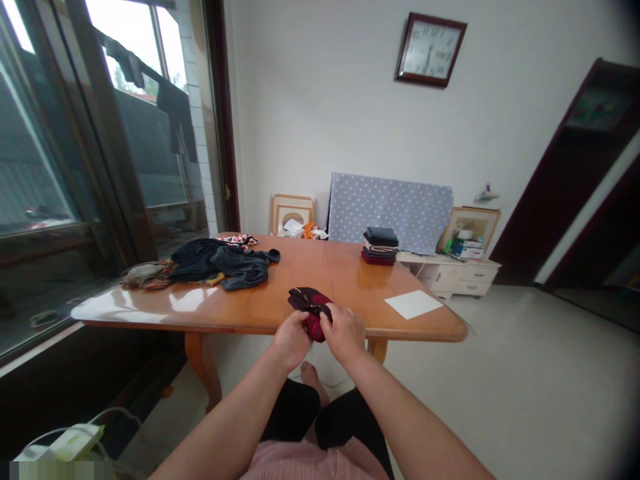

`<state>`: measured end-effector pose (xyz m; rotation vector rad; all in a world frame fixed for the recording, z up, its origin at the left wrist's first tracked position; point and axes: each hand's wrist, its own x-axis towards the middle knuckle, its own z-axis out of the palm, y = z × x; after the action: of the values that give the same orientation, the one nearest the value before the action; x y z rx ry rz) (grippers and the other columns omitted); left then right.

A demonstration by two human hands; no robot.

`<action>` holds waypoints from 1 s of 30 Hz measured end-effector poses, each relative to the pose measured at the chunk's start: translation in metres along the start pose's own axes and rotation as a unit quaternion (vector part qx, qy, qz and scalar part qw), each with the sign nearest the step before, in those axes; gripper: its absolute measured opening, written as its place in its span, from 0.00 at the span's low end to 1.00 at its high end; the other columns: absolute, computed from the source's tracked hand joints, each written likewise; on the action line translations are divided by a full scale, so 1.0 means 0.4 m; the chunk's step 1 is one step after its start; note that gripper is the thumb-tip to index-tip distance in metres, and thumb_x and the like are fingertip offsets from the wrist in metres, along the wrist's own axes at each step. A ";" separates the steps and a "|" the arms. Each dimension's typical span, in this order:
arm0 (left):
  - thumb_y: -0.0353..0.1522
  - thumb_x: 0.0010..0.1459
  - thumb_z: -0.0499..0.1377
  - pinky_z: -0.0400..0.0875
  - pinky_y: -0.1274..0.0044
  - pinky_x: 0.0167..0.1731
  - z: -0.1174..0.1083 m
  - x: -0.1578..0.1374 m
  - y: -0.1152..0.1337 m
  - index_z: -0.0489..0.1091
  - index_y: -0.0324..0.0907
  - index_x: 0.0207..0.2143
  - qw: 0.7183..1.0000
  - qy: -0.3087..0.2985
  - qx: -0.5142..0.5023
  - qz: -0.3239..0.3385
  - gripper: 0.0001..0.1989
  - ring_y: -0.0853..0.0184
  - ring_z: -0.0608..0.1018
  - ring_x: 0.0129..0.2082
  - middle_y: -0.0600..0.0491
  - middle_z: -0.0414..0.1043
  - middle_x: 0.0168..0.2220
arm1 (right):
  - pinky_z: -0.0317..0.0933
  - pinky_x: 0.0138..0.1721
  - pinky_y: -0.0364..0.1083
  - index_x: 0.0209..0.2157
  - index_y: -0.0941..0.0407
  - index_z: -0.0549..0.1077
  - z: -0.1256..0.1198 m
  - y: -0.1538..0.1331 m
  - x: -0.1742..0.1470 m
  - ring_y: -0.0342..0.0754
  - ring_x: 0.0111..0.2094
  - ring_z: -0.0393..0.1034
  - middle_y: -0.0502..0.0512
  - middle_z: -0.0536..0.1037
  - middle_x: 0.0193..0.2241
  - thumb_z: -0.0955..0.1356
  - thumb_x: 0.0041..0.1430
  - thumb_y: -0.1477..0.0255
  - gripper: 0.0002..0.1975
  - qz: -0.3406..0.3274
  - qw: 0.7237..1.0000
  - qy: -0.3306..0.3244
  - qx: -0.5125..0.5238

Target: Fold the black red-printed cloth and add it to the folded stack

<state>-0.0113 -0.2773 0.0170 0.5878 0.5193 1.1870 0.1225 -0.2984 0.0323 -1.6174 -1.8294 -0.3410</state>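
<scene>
Between my two hands is a small bundled piece of dark red and black patterned cloth (311,298), held at the table's near edge; its exact kind does not show. My left hand (293,340) grips its left side with the thumb on top. On the right side my right hand (345,331) is closed on it, fingers bent over the fabric. The cloth's far end rests on or just over the wooden table (285,267); I cannot tell which. Part of it is hidden behind my fingers.
A loose heap of dark clothes (220,260) lies on the table's left side. Toward the back right stands a neat stack of folded clothes (380,247). A white sheet of paper (414,304) lies near the right end. At lower left is a power strip (70,443) with cables.
</scene>
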 end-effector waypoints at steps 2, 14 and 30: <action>0.26 0.50 0.61 0.75 0.70 0.37 -0.008 -0.014 -0.011 0.70 0.44 0.45 0.999 0.003 0.048 0.008 0.18 0.64 0.78 0.34 0.50 0.77 0.40 | 0.55 0.39 0.49 0.46 0.53 0.75 0.003 -0.001 -0.002 0.54 0.38 0.71 0.58 0.80 0.36 0.63 0.66 0.65 0.13 0.004 1.000 -0.004 -0.002; 0.25 0.44 0.65 0.73 0.75 0.26 0.032 0.011 -0.038 0.68 0.41 0.42 0.975 0.144 0.151 0.072 0.20 0.70 0.75 0.22 0.53 0.75 0.29 | 0.53 0.56 0.52 0.60 0.57 0.67 -0.033 0.012 -0.010 0.54 0.56 0.65 0.61 0.73 0.56 0.61 0.66 0.73 0.22 -0.108 0.989 -0.080 -0.055; 0.24 0.45 0.66 0.77 0.74 0.37 0.021 0.017 -0.046 0.74 0.39 0.35 0.987 0.143 0.061 0.048 0.12 0.64 0.81 0.31 0.47 0.80 0.31 | 0.47 0.60 0.58 0.66 0.69 0.57 -0.014 -0.104 -0.046 0.62 0.65 0.53 0.74 0.59 0.64 0.56 0.67 0.76 0.28 -0.075 0.980 -0.150 -0.108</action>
<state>0.0090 -0.2768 0.0104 0.5548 0.8184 1.3476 0.0848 -0.3244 0.0342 -1.7582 -2.2136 -0.3913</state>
